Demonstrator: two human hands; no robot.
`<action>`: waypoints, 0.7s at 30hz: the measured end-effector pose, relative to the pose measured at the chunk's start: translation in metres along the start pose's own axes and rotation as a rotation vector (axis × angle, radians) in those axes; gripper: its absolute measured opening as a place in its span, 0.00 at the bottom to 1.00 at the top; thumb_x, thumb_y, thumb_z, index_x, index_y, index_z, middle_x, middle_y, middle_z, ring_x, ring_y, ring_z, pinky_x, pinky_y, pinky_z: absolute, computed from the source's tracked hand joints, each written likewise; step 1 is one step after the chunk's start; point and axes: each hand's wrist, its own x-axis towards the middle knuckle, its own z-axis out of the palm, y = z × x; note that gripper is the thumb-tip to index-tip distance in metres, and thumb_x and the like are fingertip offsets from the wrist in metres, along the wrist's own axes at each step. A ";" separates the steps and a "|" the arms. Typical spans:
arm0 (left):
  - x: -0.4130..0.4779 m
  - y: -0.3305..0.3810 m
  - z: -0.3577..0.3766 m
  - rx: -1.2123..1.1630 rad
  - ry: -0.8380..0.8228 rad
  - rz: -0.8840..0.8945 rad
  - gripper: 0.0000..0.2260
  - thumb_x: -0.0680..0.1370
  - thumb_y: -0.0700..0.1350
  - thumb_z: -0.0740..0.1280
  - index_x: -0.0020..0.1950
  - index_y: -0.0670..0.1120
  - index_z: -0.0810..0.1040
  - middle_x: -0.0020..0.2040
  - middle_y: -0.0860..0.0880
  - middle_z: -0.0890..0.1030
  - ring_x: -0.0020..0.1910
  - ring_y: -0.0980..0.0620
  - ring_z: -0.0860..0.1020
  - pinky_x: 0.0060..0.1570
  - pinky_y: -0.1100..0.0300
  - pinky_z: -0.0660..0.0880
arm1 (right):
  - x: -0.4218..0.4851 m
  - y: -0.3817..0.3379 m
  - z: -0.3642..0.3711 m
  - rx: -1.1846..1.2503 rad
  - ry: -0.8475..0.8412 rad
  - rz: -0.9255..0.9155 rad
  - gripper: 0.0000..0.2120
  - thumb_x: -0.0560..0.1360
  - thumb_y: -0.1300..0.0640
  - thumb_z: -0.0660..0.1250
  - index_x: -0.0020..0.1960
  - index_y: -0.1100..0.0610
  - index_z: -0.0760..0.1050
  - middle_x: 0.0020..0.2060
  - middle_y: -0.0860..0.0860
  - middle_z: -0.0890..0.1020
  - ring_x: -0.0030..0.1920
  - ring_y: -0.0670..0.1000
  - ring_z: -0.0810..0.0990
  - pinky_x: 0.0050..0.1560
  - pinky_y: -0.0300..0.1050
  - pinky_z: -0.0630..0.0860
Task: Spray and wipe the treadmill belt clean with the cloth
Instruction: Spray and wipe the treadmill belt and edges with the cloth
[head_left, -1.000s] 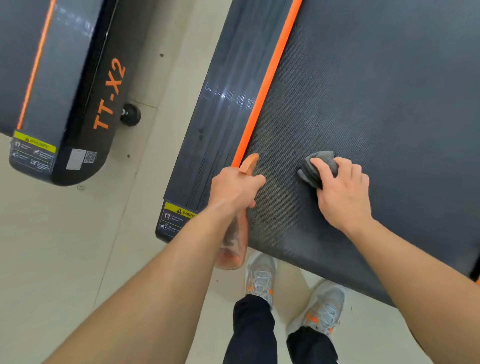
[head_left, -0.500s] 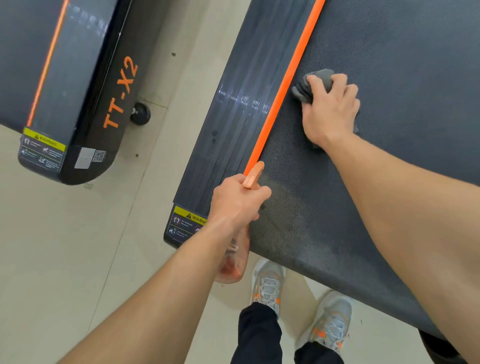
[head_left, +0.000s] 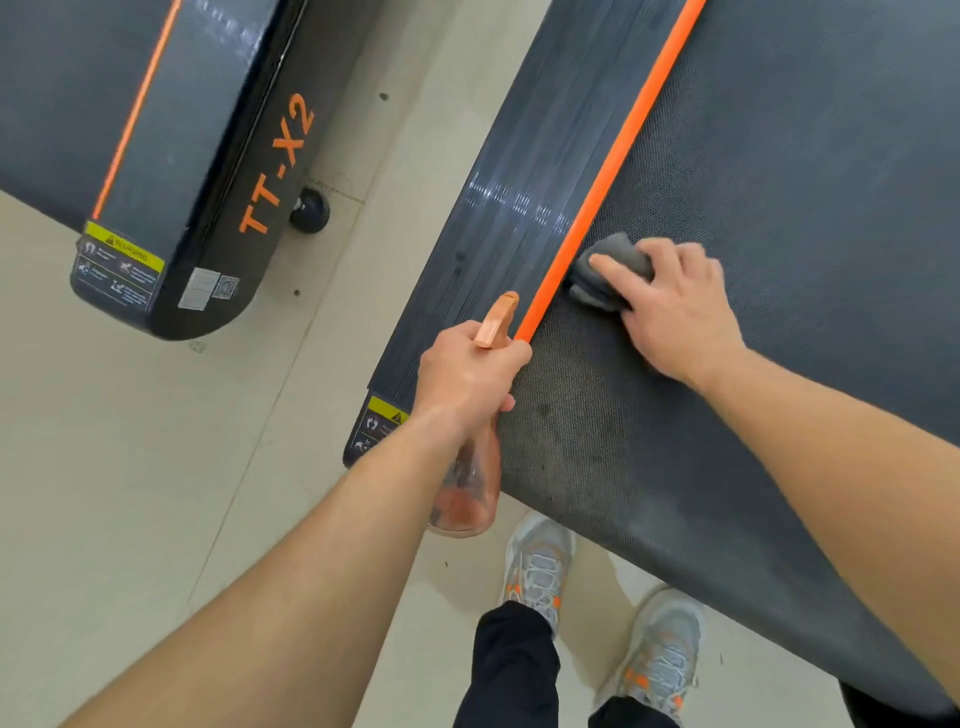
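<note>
Right hand (head_left: 675, 306) round cloth (head_left: 615, 250), left (head_left: 467, 374) round bottle (head_left: 465, 499)

Orange "TT-X2" lettering (head_left: 278, 163) marks the neighbouring treadmill's (head_left: 197, 130) side; labels illegible.

Belt (head_left: 779, 208) is finished matt, finely pebbled. Side rail (head_left: 498, 218) is ribbed, and glare is picked up on it. Orange strip (head_left: 623, 150) is seen as smooth plastic. Cloth (head_left: 608, 270) is seen as soft fabric. Spray bottle (head_left: 467, 499) is made of translucent plastic.
</note>
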 end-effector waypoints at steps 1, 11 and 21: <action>-0.001 -0.004 0.000 -0.003 0.002 -0.003 0.02 0.76 0.49 0.70 0.45 0.52 0.81 0.35 0.55 0.80 0.28 0.56 0.84 0.37 0.61 0.74 | 0.011 -0.007 -0.001 0.035 -0.004 0.158 0.28 0.73 0.58 0.69 0.72 0.47 0.71 0.63 0.60 0.72 0.56 0.66 0.72 0.53 0.62 0.70; -0.028 -0.045 0.005 -0.019 0.018 -0.012 0.07 0.76 0.47 0.72 0.39 0.51 0.78 0.26 0.57 0.77 0.27 0.51 0.83 0.38 0.59 0.73 | -0.149 -0.092 0.004 0.048 -0.235 -0.452 0.26 0.75 0.56 0.61 0.73 0.47 0.70 0.59 0.56 0.74 0.50 0.61 0.73 0.48 0.56 0.70; -0.072 -0.089 0.054 -0.179 0.007 -0.105 0.04 0.74 0.45 0.74 0.43 0.49 0.79 0.36 0.55 0.80 0.27 0.52 0.81 0.52 0.53 0.82 | -0.173 -0.047 -0.026 0.090 -0.247 0.359 0.30 0.76 0.57 0.69 0.76 0.47 0.65 0.65 0.60 0.67 0.56 0.65 0.68 0.53 0.64 0.73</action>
